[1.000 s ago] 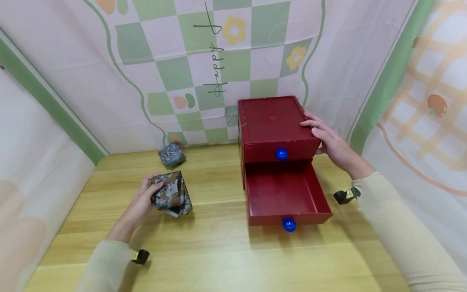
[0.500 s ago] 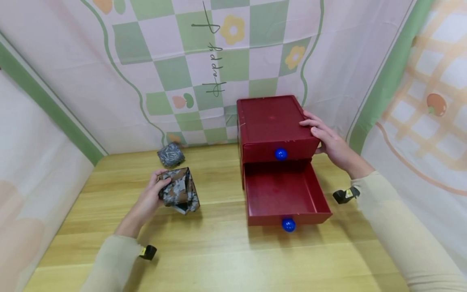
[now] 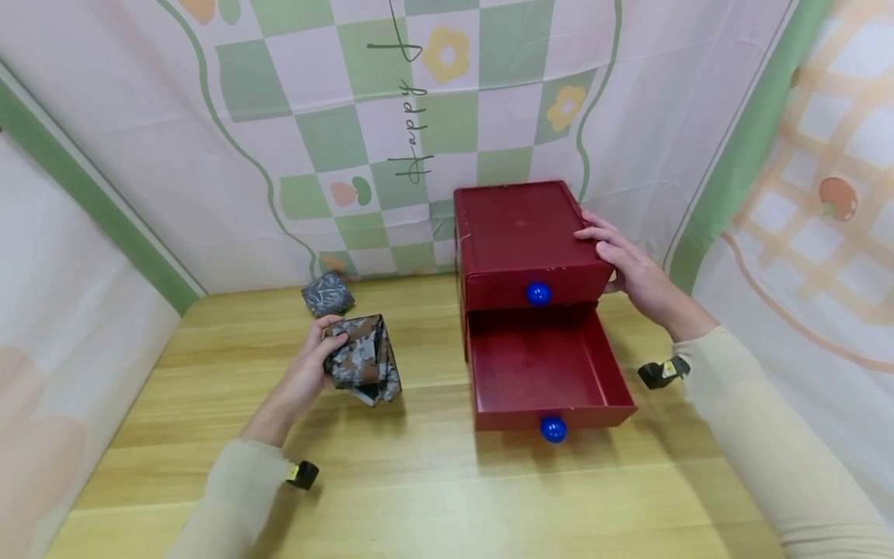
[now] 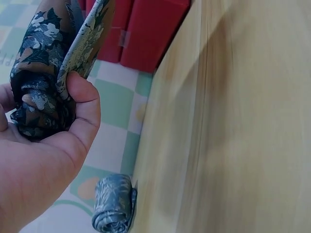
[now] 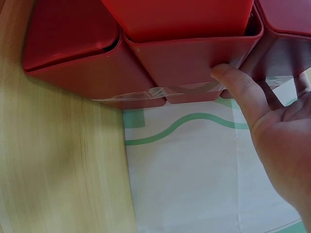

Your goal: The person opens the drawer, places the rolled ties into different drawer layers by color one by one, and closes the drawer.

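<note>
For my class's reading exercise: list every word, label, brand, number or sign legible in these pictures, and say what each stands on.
"Happy", written sideways on the checked backdrop cloth in the head view; the character above it is unclear.
Faint partial lettering at the left wrist view's left edge, on the same cloth: too blurred to read.
Yellow labels on the black wrist devices: too small to read.

Here I've got a wood-grain tabletop (image 3: 433,497), green-checked fabric (image 3: 324,140) hanging behind, orange-plaid fabric (image 3: 803,186) right, pale fabric (image 3: 77,272) left, its blurry peach print (image 3: 45,458) possibly fruit.
</note>
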`<state>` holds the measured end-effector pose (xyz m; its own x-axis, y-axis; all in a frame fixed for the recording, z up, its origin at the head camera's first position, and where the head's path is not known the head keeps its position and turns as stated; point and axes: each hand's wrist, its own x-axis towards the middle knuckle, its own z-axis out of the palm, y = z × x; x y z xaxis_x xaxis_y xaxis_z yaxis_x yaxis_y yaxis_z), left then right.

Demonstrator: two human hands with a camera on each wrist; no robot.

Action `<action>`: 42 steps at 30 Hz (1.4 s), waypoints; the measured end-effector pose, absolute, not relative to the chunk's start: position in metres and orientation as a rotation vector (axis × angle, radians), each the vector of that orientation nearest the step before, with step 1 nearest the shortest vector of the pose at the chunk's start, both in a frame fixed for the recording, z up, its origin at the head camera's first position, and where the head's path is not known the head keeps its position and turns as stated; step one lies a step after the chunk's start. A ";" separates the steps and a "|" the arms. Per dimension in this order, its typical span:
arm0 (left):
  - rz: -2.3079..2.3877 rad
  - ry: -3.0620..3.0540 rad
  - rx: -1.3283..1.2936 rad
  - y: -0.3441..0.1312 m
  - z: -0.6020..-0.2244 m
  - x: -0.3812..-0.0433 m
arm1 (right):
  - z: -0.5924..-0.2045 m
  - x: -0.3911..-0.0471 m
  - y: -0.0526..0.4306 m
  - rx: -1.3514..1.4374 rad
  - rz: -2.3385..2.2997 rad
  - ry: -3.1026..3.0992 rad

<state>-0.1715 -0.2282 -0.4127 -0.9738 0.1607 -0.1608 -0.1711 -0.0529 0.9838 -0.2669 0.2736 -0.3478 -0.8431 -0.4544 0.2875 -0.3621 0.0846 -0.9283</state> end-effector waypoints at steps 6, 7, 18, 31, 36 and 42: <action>2.113 2.001 0.013 -0.218 -0.411 -0.173 | -0.347 -0.267 0.274 -0.848 -1.899 2.253; 2.107 2.006 0.019 -0.216 -0.410 -0.173 | -0.347 -0.266 0.274 -0.846 -1.899 2.253; 2.005 2.065 0.122 -0.196 -0.408 -0.168 | -0.349 -0.267 0.274 -0.836 -1.897 2.257; 1.927 2.066 0.213 -0.168 -0.401 -0.166 | -0.348 -0.267 0.274 -0.839 -1.918 2.233; 1.916 2.059 0.246 -0.159 -0.396 -0.167 | -0.348 -0.266 0.274 -0.838 -1.918 2.232; 1.930 2.040 0.283 -0.151 -0.385 -0.165 | -0.348 -0.266 0.273 -0.837 -1.911 2.243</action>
